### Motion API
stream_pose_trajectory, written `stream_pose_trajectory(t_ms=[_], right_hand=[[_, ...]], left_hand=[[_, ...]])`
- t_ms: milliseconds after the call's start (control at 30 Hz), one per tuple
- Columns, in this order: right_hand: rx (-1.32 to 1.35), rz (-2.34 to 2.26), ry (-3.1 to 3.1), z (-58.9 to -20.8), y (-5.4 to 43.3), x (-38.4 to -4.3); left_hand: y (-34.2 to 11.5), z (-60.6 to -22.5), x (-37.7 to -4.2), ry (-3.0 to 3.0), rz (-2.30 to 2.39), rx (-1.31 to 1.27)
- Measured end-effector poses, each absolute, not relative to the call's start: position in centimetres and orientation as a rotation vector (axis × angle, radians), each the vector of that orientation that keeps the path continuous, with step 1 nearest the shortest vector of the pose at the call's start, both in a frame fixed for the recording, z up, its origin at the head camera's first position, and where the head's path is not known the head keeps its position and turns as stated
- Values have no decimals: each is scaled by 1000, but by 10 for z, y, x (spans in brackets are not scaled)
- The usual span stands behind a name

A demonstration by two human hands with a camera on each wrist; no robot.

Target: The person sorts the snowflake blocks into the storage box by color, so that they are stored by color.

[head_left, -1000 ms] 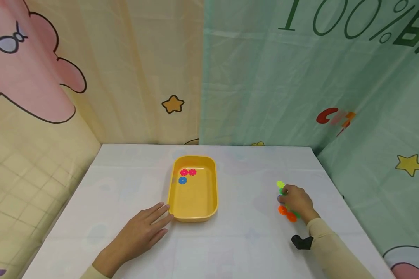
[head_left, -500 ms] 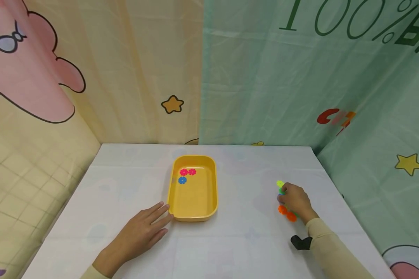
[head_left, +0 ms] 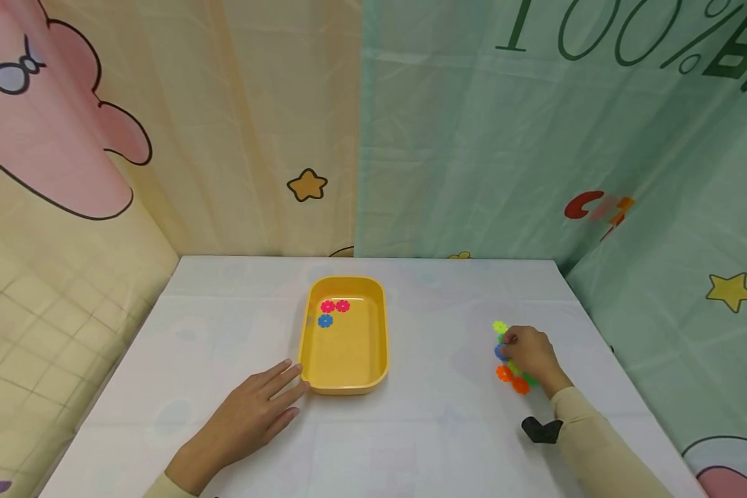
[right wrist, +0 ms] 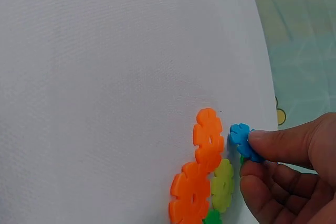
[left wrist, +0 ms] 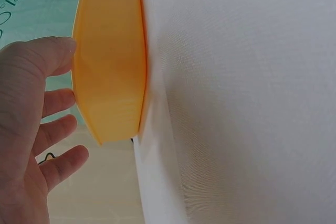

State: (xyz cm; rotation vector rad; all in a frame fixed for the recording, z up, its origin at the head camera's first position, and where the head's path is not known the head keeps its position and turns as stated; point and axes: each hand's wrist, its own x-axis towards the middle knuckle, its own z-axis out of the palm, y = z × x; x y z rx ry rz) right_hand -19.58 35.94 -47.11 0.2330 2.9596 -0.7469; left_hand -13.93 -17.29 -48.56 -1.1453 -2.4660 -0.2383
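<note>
My left hand (head_left: 258, 415) lies beside the near left corner of a yellow plastic tray (head_left: 346, 373), its fingers spread and relaxed. In the left wrist view the thumb and a fingertip touch the tray's rim (left wrist: 74, 72). Two pink flower-shaped pieces (head_left: 328, 306) and a blue one (head_left: 325, 321) are inside the tray. At the table's right, my right hand (head_left: 535, 356) pinches another blue flower-shaped plastic piece (right wrist: 240, 135) between thumb and fingers. Close by lie two orange pieces (right wrist: 208, 135), a yellow-green piece (right wrist: 223, 184) and a green piece (right wrist: 212, 217), partly cut off.
A yellow piece (head_left: 500, 326) lies beyond the right hand. A black object (head_left: 541, 430) shows by the right sleeve. The white-covered table (head_left: 423, 429) meets printed curtains (head_left: 460, 138) at its back and sides.
The right hand's fingers have shifted slightly, and more of the blue flower-shaped piece now shows at its fingertips. The left hand and tray stay as they were.
</note>
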Motion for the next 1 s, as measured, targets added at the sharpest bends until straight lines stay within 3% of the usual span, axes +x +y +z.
stream_pose_trajectory(t_ms=[433, 1000], right_hand=[[462, -1296, 2691, -459, 359, -200], [511, -1831, 2333, -444, 341, -211]], left_hand=[[-173, -487, -139, -2483, -237, -1138], [-171, -484, -139, -2477, -230, -1138]])
